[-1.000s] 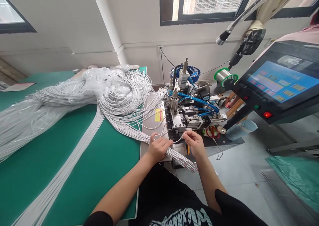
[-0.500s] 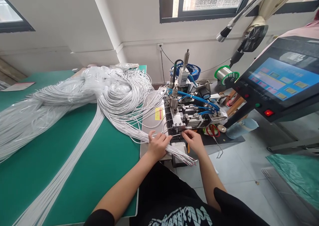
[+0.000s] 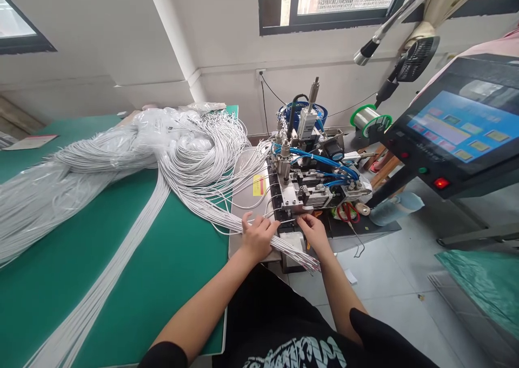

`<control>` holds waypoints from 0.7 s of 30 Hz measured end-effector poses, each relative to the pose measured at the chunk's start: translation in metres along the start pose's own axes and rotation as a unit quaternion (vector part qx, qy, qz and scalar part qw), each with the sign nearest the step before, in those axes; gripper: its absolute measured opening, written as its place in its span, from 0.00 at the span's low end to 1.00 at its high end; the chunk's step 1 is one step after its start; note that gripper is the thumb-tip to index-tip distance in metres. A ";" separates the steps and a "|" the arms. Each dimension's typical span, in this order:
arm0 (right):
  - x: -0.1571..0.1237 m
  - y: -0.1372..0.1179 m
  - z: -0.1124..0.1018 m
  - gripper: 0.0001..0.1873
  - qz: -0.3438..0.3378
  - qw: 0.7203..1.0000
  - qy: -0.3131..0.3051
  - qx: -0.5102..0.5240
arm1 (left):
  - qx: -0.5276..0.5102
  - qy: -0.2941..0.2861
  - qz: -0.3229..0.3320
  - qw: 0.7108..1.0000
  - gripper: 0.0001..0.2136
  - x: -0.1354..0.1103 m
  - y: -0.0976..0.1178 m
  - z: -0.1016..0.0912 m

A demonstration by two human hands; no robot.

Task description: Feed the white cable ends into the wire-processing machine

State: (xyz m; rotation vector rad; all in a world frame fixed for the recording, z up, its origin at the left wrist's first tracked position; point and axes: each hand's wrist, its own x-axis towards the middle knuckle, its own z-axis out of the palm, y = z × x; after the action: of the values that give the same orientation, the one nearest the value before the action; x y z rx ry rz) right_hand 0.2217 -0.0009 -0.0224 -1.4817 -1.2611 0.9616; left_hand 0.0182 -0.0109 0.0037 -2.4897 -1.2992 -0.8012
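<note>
My left hand [image 3: 258, 236] is closed over a bundle of thin white wires [image 3: 295, 254], whose loose ends stick out to the right past my fingers. A single wire [image 3: 288, 220] runs between my two hands along the front edge of the machine [image 3: 294, 184]. Thumb and fingertips of my right hand [image 3: 315, 233] are pinched together on the end of that wire. Blue air hoses and metal cylinders cover the machine, right behind both hands. More wires reach its left side from a large heap [image 3: 203, 162] on the green table.
The green table [image 3: 182, 281] fills the left side. To the right stand a control screen [image 3: 462, 125] on a post and a wire spool [image 3: 367, 120]. Red-handled scissors [image 3: 347, 213] lie by the machine's right end. A lamp [image 3: 367, 52] hangs above.
The machine's tall upright cylinder unit has shifted to the right. Both hands stay almost where they were, my right hand a touch lower. The view has moved slightly.
</note>
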 end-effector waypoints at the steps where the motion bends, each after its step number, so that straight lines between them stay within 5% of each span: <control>1: 0.002 0.001 -0.001 0.17 0.004 1.000 -0.011 0.009 | 0.000 -0.002 -0.001 1.000 0.16 0.000 0.000 0.000; 21: 0.007 -0.002 -0.007 0.12 -0.006 0.996 -0.086 -0.025 | 0.001 -0.014 0.007 1.000 0.14 0.001 -0.001 0.000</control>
State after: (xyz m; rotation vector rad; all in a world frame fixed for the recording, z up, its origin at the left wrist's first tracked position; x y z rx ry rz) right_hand 0.2290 0.0046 -0.0187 -1.4529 -1.4256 1.0736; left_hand 0.0180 -0.0098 0.0045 -2.5145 -1.2900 -0.7648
